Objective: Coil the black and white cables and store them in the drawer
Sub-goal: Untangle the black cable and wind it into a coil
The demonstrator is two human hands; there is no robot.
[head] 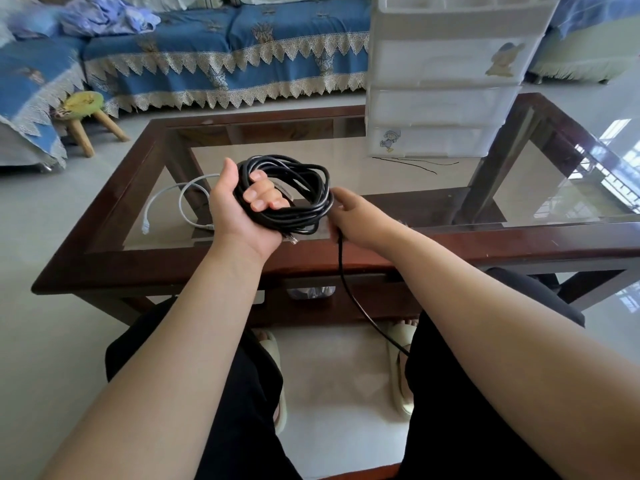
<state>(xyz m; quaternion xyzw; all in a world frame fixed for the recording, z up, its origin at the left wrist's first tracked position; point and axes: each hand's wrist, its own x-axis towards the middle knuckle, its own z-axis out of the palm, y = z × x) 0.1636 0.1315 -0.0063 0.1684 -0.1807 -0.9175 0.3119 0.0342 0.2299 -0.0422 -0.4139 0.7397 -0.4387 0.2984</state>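
Note:
My left hand (239, 209) is shut around a coil of black cable (304, 181), held palm up above the glass table, fingers through the loops. A clear plug end hangs below the palm. My right hand (349, 216) pinches the loose tail of the black cable, which drops over the table's front edge toward my right leg. The white cable (183, 199) lies loosely looped on the glass at the left, behind my left hand, with one plug near the front. A white plastic drawer unit (446, 81) stands on the far right of the table, its drawers closed.
The glass table has a dark wooden frame (166, 268). A thin black wire (415, 164) lies in front of the drawer unit. A blue-covered sofa (221, 57) and a small wooden stool (86, 112) stand beyond the table. My knees and slippered feet are below.

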